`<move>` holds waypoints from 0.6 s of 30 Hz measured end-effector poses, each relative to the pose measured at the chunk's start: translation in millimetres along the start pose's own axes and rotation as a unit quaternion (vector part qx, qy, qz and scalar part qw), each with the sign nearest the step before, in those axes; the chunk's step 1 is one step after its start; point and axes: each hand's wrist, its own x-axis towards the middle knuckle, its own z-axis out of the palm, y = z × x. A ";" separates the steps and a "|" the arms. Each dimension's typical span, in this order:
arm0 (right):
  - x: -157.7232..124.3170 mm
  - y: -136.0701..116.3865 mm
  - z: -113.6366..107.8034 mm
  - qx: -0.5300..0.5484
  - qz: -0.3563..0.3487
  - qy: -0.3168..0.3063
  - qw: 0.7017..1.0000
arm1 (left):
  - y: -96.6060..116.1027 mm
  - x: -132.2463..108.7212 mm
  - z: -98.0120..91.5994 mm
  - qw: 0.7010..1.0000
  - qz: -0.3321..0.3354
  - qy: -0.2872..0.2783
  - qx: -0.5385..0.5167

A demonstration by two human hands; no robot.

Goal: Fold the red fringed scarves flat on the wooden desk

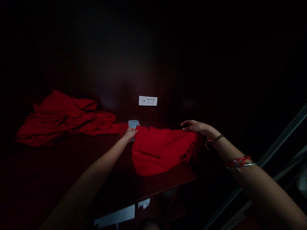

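A red fringed scarf (158, 150) lies folded on the dark wooden surface, its tassels at the right end. My left hand (131, 133) is closed on the scarf's far left corner, thumb on top. Along the far right edge, my right hand (194, 126) touches the cloth near the tassels, with a gap between its fingers. Bracelets circle my right wrist and forearm. Just behind my left hand is a small pale rectangular object with a lit-looking face (133, 123), partly covered by the hand.
A rumpled heap of red fringed cloth (64, 116) lies to the left. On the dark back wall is a white power socket (148, 101). Below the surface's front edge (168, 189) show a pale flat panel (117, 216) and a crumpled white piece (144, 203). Much is in deep shadow.
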 end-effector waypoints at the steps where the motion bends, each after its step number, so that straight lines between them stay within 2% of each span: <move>1: -0.1 4.2 2.8 0.016 0.001 -0.006 1.000 | 2.4 2.2 -9.6 1.000 0.010 0.014 -0.003; 4: 6.9 17.0 21.9 0.021 -0.006 -0.027 0.999 | 6.5 0.3 -37.6 0.999 0.036 0.034 0.001; 6: 16.3 24.2 37.9 -0.044 -0.005 -0.026 0.999 | 3.9 -9.6 -49.0 1.000 0.016 -0.012 0.023; 8: 24.8 31.1 50.0 -0.114 0.005 -0.022 0.993 | -2.6 -25.7 -53.8 0.995 -0.036 -0.072 0.057; 10: 28.2 38.2 55.2 -0.116 0.017 -0.040 0.992 | -9.4 -44.9 -54.7 0.987 -0.089 -0.112 0.074; 13: 22.4 47.6 54.0 0.005 0.041 -0.114 0.993 | -14.6 -71.3 -54.1 0.981 -0.122 -0.143 0.046; 15: 15.1 51.1 52.1 0.104 0.049 -0.162 0.980 | -14.8 -83.2 -53.6 0.978 -0.122 -0.169 0.018; 18: 6.9 49.8 49.4 0.233 0.033 -0.177 0.956 | -13.5 -87.8 -55.2 0.981 -0.088 -0.174 -0.012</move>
